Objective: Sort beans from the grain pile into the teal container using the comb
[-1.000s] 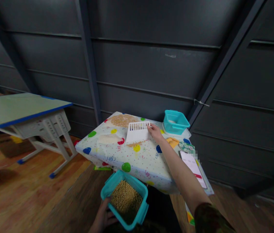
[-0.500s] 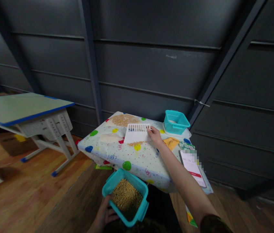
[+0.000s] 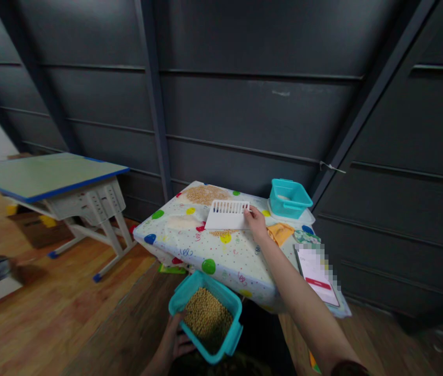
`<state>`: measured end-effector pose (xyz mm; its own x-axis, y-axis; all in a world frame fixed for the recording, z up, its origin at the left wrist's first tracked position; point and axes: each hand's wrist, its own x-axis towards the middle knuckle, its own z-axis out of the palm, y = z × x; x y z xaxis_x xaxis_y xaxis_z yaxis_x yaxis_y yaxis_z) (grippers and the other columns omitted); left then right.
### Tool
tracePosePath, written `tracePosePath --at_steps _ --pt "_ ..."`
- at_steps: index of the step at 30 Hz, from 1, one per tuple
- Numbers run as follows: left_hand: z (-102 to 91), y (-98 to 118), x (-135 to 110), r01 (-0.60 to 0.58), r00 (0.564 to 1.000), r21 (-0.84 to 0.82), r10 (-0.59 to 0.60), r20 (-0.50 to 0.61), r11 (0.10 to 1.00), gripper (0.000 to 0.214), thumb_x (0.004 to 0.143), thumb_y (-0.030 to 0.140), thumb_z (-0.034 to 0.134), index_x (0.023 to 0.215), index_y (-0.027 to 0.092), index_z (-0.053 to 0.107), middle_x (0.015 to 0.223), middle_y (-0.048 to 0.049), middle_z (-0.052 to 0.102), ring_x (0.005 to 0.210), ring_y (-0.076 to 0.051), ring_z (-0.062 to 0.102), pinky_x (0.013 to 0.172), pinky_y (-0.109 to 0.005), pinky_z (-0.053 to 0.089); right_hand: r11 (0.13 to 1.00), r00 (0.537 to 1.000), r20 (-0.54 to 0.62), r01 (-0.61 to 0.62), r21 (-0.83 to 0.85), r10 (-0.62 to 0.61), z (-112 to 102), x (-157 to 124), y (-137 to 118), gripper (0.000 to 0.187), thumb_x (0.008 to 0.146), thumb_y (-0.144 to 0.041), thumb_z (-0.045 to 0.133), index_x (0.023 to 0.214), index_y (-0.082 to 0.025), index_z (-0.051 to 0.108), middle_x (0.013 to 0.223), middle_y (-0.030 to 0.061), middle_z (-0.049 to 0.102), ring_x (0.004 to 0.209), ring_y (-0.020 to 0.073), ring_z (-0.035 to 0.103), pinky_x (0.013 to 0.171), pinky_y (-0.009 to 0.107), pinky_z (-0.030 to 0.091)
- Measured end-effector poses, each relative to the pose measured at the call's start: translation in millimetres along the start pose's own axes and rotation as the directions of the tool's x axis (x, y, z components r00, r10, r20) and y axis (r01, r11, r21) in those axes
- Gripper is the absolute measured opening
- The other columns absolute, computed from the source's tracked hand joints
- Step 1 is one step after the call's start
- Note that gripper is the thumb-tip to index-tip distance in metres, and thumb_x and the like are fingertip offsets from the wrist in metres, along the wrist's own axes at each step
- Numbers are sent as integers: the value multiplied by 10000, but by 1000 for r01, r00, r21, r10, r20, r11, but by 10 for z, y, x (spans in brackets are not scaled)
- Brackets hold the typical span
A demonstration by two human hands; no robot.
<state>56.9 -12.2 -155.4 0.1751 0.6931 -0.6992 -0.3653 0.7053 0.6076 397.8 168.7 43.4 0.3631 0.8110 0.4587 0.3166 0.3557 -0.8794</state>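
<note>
My right hand (image 3: 256, 223) reaches across a small table covered with a dotted cloth (image 3: 221, 253) and grips the right edge of a white slotted scraper (image 3: 227, 215). The scraper rests on the cloth with a small line of yellow grains (image 3: 221, 233) just in front of it. A larger heap of grains (image 3: 205, 194) lies at the table's far left corner. My left hand (image 3: 172, 342) holds a teal container (image 3: 206, 316) full of yellow grains below the table's near edge.
A second teal container (image 3: 289, 197) stands at the table's far right on a white lid. A phone (image 3: 317, 269) lies on the right side. A grey-topped desk (image 3: 45, 175) stands to the left on the wooden floor. A dark panelled wall runs behind.
The scraper and my right hand have shifted slightly toward me over the small grain line. The view has drifted a little; the teal container stays under the table's edge.
</note>
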Motion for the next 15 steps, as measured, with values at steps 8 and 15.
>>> tracePosePath --at_steps 8,15 --pt "-26 -11 27 32 998 1 -32 -55 1000 639 1027 468 630 1567 148 511 1358 -275 805 867 -360 872 883 -567 715 1000 998 65 -15 20 13 -5 14 33 510 818 -660 702 1056 -219 798 1066 103 826 994 315 694 903 425 548" --pt "-27 -33 -2 15 999 7 -15 -44 1000 638 1031 471 617 1549 113 517 1237 -269 846 851 -367 870 780 -515 723 1000 999 45 9 -16 -8 -44 81 64 490 826 -635 703 1061 -219 809 1100 108 834 1025 328 704 935 449 564"
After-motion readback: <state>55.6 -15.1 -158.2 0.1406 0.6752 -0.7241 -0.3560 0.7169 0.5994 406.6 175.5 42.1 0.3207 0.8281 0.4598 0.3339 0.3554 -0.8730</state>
